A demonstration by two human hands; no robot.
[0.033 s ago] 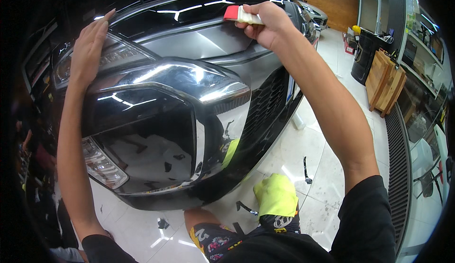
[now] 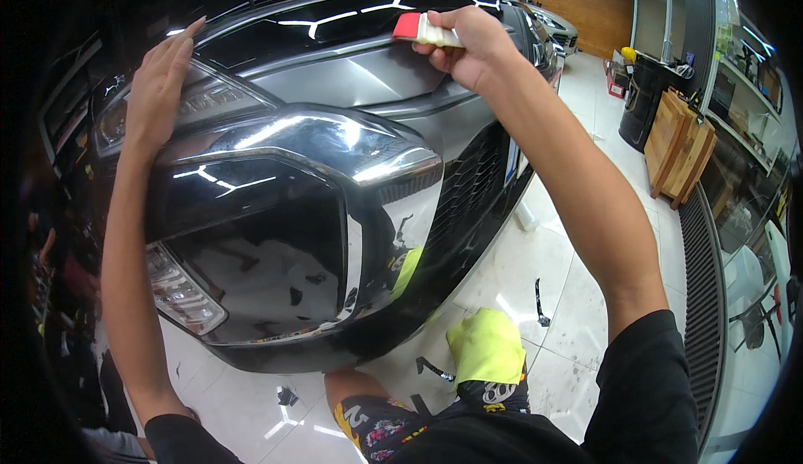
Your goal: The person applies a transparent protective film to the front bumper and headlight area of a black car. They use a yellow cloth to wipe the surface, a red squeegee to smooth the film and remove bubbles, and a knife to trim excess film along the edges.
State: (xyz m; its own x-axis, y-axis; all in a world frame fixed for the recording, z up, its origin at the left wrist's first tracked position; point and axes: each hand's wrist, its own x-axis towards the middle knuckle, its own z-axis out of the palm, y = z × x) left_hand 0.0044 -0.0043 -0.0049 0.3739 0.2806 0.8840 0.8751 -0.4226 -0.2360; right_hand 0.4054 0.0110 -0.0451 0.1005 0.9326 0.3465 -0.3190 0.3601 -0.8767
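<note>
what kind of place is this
Most likely a car wrapping or detailing workshop: a glossy car front fills the view, the right hand presses a red-edged squeegee on its hood, another car is parked behind, and film scraps lie on the tiled floor.

One head-worn fisheye view looks down and forward, close over the car's front (image 2: 318, 213), floor (image 2: 577, 297) below.

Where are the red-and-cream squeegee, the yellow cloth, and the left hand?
red-and-cream squeegee (image 2: 422, 29), head view, on its cream body beside the red edge
yellow cloth (image 2: 487, 347), head view, middle of the fabric
left hand (image 2: 159, 87), head view, back of the hand, flat on the car front
</note>
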